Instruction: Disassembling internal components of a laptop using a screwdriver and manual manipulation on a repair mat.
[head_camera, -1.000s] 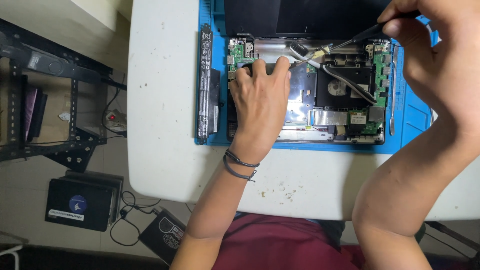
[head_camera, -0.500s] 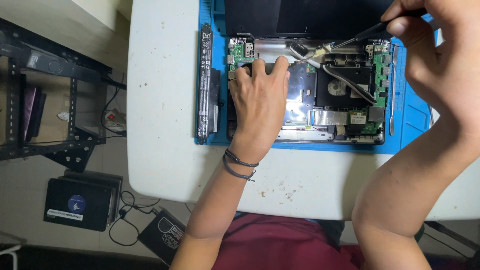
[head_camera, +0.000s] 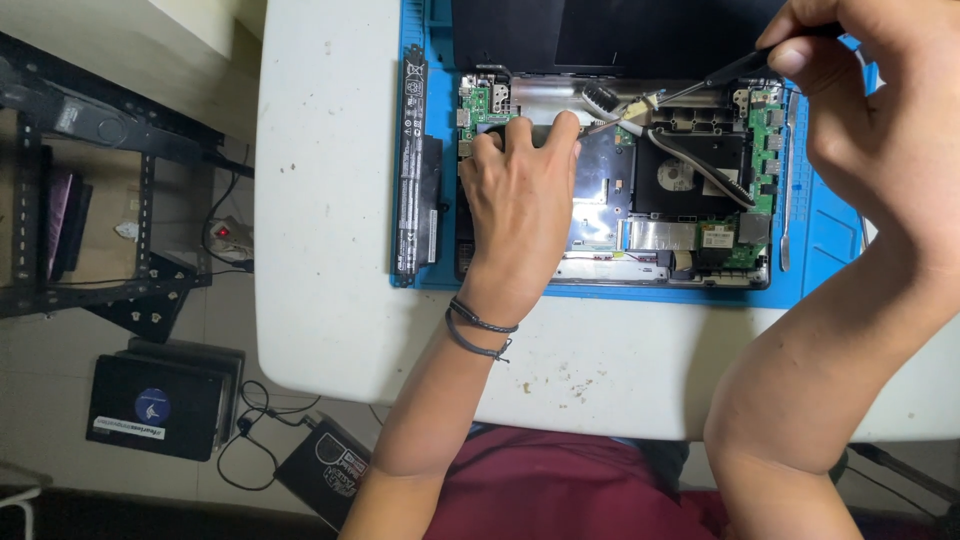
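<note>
An opened laptop base (head_camera: 690, 200) with bare circuit boards and a fan lies on a blue mat (head_camera: 815, 235) on a white table (head_camera: 330, 270). My left hand (head_camera: 520, 195) rests flat on the laptop's left half, fingers curled over a dark bar near the hinge. My right hand (head_camera: 870, 110) at the upper right pinches a thin dark-handled screwdriver (head_camera: 690, 88). Its tip points left to a spot by the hinge, close to my left fingertips.
A long black battery pack (head_camera: 412, 170) lies along the mat's left edge. A slim metal pry tool (head_camera: 787, 180) rests on the mat's right side. Left of the table stands a black metal rack (head_camera: 100, 200); closed dark laptops (head_camera: 155, 405) and cables lie on the floor.
Both hands hold nearly the same places. The screwdriver stays aimed at the hinge area with only slight shifting.
</note>
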